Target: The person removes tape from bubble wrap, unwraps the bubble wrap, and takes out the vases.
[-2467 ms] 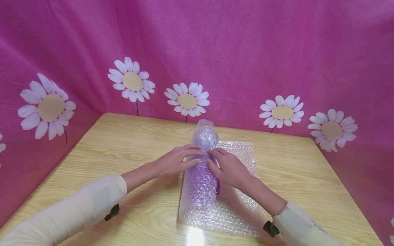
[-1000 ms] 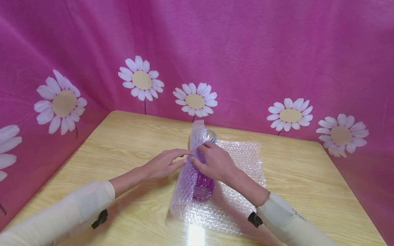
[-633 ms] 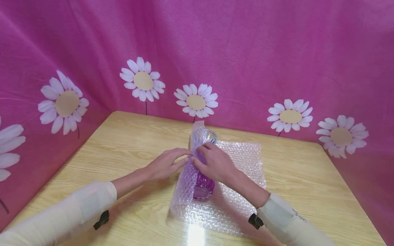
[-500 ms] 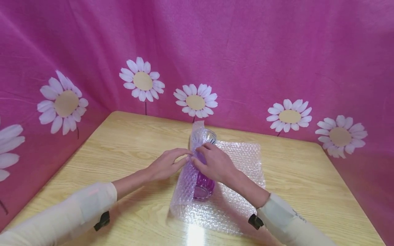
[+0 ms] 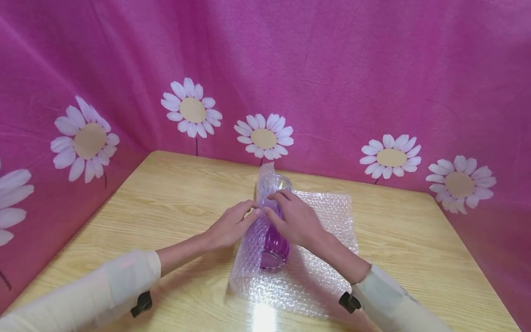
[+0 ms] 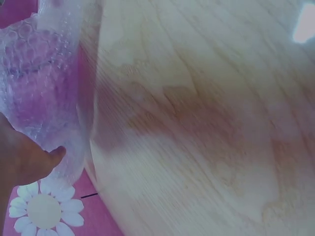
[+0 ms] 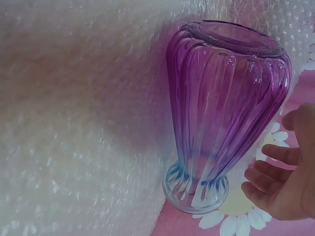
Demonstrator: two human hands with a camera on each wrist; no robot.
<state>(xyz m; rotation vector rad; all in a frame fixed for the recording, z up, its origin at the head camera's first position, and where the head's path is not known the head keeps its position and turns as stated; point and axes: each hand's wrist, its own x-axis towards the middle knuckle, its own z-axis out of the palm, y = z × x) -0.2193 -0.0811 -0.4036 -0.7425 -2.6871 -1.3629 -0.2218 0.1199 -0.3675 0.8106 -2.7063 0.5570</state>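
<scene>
Around the back and sides, a pink cloth (image 5: 332,83) with white daisies (image 5: 390,157) is hanging by a wooden table (image 5: 406,258). A sheet of bubble wrap (image 5: 332,221) is lying on the table, its left part rising in a flap. On it a purple vase (image 5: 275,246) is resting on its side, partly covered by the flap. The left hand (image 5: 230,226) is pinching the flap's edge; the right hand (image 5: 296,219) is arching over the vase, whether gripping anything I cannot quite tell.
</scene>
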